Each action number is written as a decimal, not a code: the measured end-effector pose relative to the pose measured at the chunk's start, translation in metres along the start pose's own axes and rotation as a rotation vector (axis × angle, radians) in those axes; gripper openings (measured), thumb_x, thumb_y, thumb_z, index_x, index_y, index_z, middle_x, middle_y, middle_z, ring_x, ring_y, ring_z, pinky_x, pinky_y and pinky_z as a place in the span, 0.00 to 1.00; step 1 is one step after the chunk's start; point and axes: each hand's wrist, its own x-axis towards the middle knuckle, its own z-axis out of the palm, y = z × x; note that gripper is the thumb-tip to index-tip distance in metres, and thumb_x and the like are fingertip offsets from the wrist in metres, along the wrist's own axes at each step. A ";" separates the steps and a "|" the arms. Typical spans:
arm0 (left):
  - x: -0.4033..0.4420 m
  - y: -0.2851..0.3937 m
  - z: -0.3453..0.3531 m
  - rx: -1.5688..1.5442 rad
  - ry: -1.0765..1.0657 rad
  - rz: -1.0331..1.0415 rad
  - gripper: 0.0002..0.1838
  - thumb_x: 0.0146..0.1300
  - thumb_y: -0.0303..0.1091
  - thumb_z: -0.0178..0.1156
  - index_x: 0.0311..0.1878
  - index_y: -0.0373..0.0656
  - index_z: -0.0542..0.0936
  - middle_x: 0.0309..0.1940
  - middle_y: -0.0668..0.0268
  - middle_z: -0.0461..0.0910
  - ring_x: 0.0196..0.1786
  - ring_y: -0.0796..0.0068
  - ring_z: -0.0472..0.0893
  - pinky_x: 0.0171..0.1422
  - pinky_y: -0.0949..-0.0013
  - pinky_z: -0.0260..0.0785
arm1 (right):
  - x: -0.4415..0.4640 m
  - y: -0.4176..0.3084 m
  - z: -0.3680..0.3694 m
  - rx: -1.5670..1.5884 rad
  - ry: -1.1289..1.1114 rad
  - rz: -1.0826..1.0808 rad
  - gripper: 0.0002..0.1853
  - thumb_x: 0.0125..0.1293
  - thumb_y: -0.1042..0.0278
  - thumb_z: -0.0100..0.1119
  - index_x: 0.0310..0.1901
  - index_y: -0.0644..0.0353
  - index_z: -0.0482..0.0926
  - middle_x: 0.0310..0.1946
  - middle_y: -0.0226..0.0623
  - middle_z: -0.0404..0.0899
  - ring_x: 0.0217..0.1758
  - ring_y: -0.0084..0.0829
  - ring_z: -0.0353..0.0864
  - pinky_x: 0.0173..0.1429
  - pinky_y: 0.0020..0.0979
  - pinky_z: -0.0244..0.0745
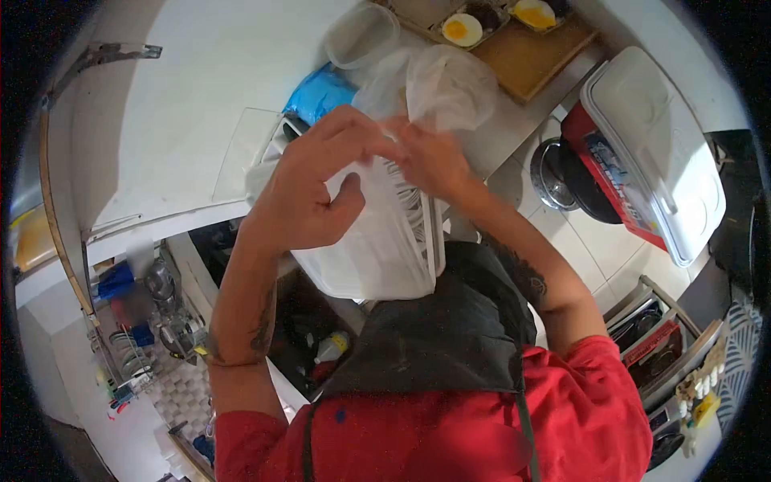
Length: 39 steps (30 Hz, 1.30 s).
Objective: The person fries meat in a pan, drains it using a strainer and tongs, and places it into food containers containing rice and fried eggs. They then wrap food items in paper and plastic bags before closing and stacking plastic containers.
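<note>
A white plastic container [353, 261] stands at the counter's edge in front of my body, with a stack of white items [411, 205] along its right side. Above it, my left hand [321, 181] has its fingers bent, with thumb and forefinger apart. My right hand [426, 157] meets the left fingertips over the container; it is blurred, and whether it holds anything cannot be made out. Just beyond the hands lies a clear plastic bag [454, 84]. Beside it on the left is a blue package [323, 95].
A clear round tub [361, 36] sits behind the bags. At the back right, fried eggs [462, 30] lie in boxes on a wooden board [534, 60]. A red cooler with a white lid [654, 136] stands at right. A drawer unit [662, 345] is at lower right.
</note>
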 end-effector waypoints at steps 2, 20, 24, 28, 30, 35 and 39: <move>-0.002 0.001 0.004 0.043 0.048 0.006 0.24 0.43 0.13 0.48 0.44 0.38 0.81 0.41 0.57 0.77 0.45 0.63 0.79 0.51 0.65 0.74 | 0.011 -0.016 0.011 -0.009 -0.013 -0.167 0.20 0.66 0.60 0.57 0.58 0.54 0.74 0.45 0.42 0.81 0.49 0.43 0.83 0.38 0.44 0.80; 0.008 -0.040 0.028 0.114 0.262 0.060 0.09 0.56 0.21 0.59 0.40 0.38 0.82 0.37 0.55 0.80 0.41 0.59 0.80 0.49 0.62 0.73 | -0.073 -0.015 -0.077 0.477 -0.022 0.371 0.17 0.66 0.56 0.58 0.43 0.63 0.78 0.30 0.42 0.80 0.33 0.34 0.80 0.39 0.36 0.75; 0.029 -0.123 0.085 0.219 0.248 -0.028 0.07 0.63 0.33 0.58 0.35 0.38 0.79 0.35 0.53 0.79 0.39 0.52 0.80 0.46 0.56 0.71 | -0.141 0.051 -0.006 0.821 -0.138 0.743 0.20 0.75 0.52 0.50 0.45 0.62 0.80 0.30 0.30 0.79 0.36 0.28 0.78 0.45 0.31 0.73; 0.018 -0.135 0.106 0.461 0.077 -0.224 0.16 0.68 0.43 0.55 0.34 0.39 0.78 0.33 0.53 0.80 0.40 0.46 0.79 0.49 0.50 0.70 | -0.118 0.054 0.029 0.701 -0.027 0.661 0.27 0.75 0.47 0.46 0.60 0.64 0.74 0.55 0.53 0.75 0.61 0.46 0.73 0.66 0.40 0.66; 0.009 -0.138 0.104 0.425 0.093 -0.240 0.15 0.70 0.43 0.55 0.34 0.40 0.78 0.32 0.55 0.80 0.40 0.48 0.80 0.48 0.51 0.70 | -0.095 0.056 0.047 0.590 0.040 0.594 0.30 0.75 0.47 0.45 0.65 0.66 0.71 0.64 0.58 0.71 0.70 0.51 0.66 0.74 0.43 0.59; 0.003 -0.133 0.109 0.351 0.209 -0.195 0.12 0.70 0.41 0.56 0.36 0.42 0.80 0.33 0.58 0.81 0.38 0.52 0.82 0.42 0.55 0.72 | -0.042 0.069 0.087 0.583 -0.031 0.450 0.30 0.74 0.51 0.44 0.66 0.68 0.69 0.65 0.58 0.70 0.72 0.54 0.63 0.77 0.46 0.53; 0.007 -0.142 0.117 0.341 0.305 -0.142 0.09 0.68 0.36 0.58 0.35 0.42 0.80 0.33 0.58 0.82 0.34 0.54 0.82 0.34 0.59 0.72 | -0.031 0.063 0.091 0.510 -0.067 0.402 0.28 0.73 0.53 0.45 0.65 0.67 0.70 0.64 0.58 0.70 0.69 0.56 0.65 0.75 0.48 0.56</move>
